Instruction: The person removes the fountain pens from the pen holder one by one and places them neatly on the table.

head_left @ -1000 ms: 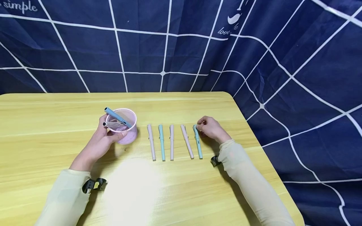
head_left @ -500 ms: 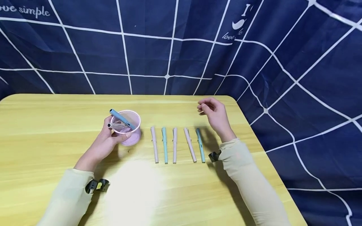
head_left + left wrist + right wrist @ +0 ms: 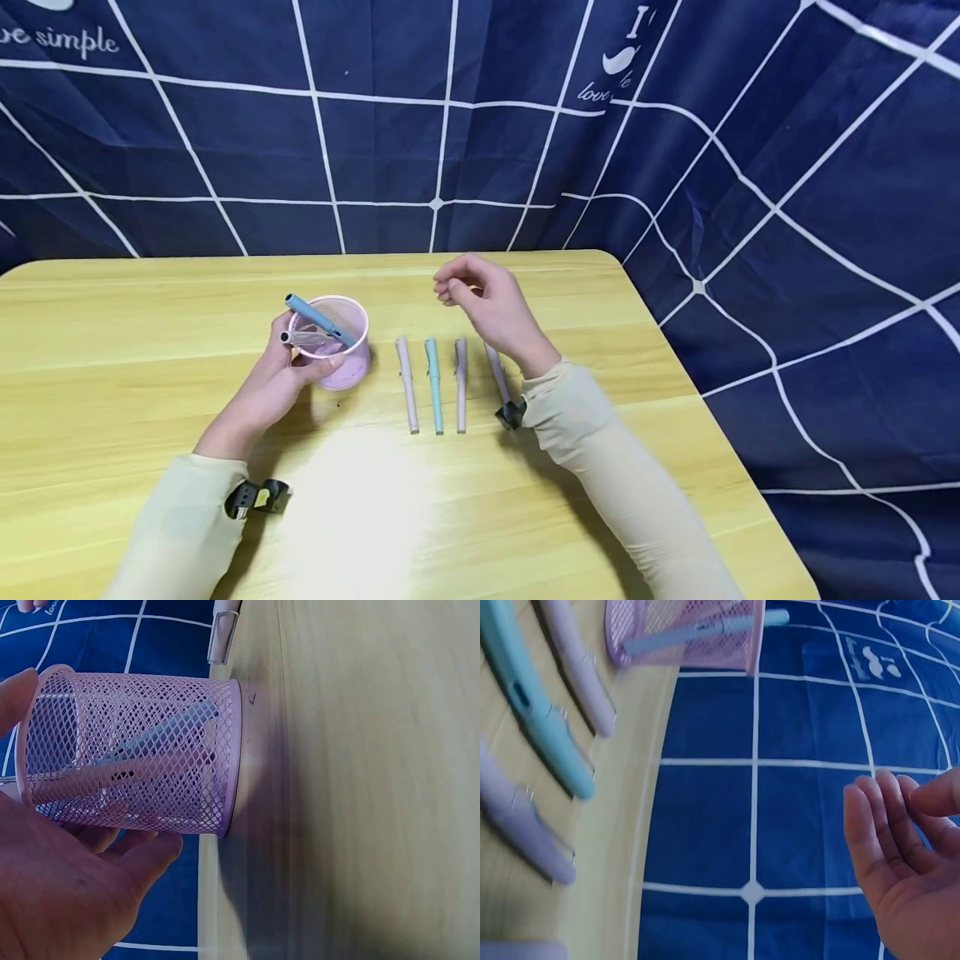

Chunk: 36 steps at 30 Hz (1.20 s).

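My left hand [image 3: 262,396] grips a pink mesh pen cup [image 3: 348,371] round its side, thumb near the rim. A blue pen [image 3: 318,319] and a pale pen [image 3: 302,337] lean inside it and stick out over the rim. To the right of the cup lie a lilac pen [image 3: 407,383], a teal pen [image 3: 434,385] and another lilac pen [image 3: 461,385], side by side. A fourth, pale pen [image 3: 497,371] is partly covered by my right wrist, and a fifth is hidden behind the arm. My right hand [image 3: 491,304] hovers beyond the row, fingers loosely bent, holding nothing.
The pens and cup are on a light wooden table [image 3: 150,333] with rounded corners. A dark blue curtain [image 3: 382,150] with white lines hangs along its back and right sides. A bright glare patch lies on the front of the tabletop.
My right hand has left the rightmost teal pen, risen toward the far edge and swung left over the row. The left hand keeps its hold on the cup.
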Motion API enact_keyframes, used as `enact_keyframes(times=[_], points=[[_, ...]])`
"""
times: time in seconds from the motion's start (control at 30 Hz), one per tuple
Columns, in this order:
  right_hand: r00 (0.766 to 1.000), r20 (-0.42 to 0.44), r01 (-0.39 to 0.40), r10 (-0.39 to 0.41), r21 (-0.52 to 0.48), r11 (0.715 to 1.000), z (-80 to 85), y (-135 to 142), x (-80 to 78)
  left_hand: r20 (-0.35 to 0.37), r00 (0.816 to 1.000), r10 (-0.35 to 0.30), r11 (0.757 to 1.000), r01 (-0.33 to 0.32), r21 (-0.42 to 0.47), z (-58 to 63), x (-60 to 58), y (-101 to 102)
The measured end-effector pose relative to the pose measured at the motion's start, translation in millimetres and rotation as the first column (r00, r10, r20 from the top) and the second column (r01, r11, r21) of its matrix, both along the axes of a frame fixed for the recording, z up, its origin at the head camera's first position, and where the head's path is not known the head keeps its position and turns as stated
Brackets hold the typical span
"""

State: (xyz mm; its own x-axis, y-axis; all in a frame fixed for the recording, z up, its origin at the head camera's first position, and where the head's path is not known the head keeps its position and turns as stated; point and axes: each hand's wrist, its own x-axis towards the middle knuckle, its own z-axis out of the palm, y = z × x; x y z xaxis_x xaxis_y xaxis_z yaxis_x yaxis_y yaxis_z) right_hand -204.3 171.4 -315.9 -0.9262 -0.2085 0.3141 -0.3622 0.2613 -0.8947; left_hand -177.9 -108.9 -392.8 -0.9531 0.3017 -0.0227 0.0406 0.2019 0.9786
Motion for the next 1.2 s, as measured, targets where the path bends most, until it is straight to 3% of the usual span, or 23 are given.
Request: enact_keyframes(times=[0.63,0.97,1.2], points=[[0.990,0.041,-0.140,0.135,0.177,0.974,-14.3,-61,5.8,-0.019,1.000,-0.012,1.000,0.012,-0.002,-0.1,-2.0,-1],[0.981,0.018,-0.193,0.192,0.123,0.973,-26.2,-85,6.2,-0.020,1.000,-0.021,1.000,0.021,-0.009,-0.2,-2.3,0],[0.964,-0.017,-0.255,0.265,0.228,0.940,-28.9,-102,1.3,-0.034,0.999,-0.015,1.000,0.015,0.000,-0.7,-1.3,0]])
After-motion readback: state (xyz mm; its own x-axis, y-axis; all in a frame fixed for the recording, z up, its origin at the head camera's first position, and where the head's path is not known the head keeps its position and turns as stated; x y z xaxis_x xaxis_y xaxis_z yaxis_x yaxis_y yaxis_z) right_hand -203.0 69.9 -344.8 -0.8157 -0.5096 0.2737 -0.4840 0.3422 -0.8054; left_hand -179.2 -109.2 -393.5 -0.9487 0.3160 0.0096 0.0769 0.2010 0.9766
